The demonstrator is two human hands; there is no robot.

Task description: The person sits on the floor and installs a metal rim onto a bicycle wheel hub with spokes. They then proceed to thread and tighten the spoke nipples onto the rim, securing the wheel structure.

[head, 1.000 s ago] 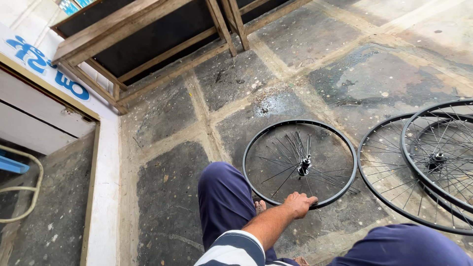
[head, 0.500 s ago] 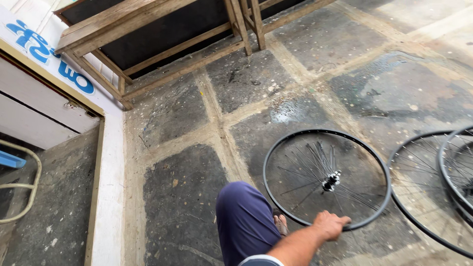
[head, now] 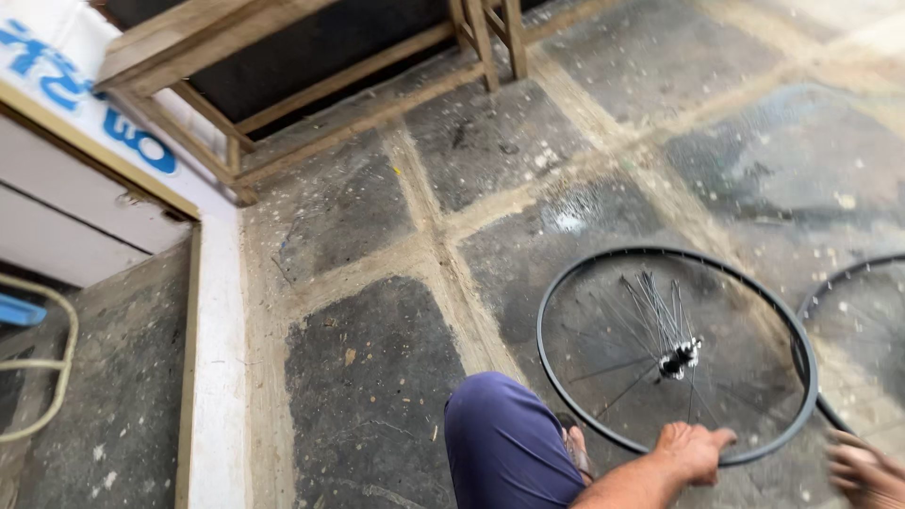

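Since a second ago the view has swung left, leaving the wheel rim (head: 677, 353) flat on the stone floor (head: 368, 377) at lower right. Left hand (head: 696, 451) pinches its near edge; right hand (head: 863, 471) is blurred, grip unclear. Only some spokes look fitted, bunched loosely at the hub (head: 681, 358).

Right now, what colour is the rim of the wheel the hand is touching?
Black. The wheel rim is black with thin silvery spokes, seen in the head view.

A wooden frame (head: 283, 85) stands on the stone-slab floor (head: 377, 377) — a pale hose (head: 52, 368) loops at left.
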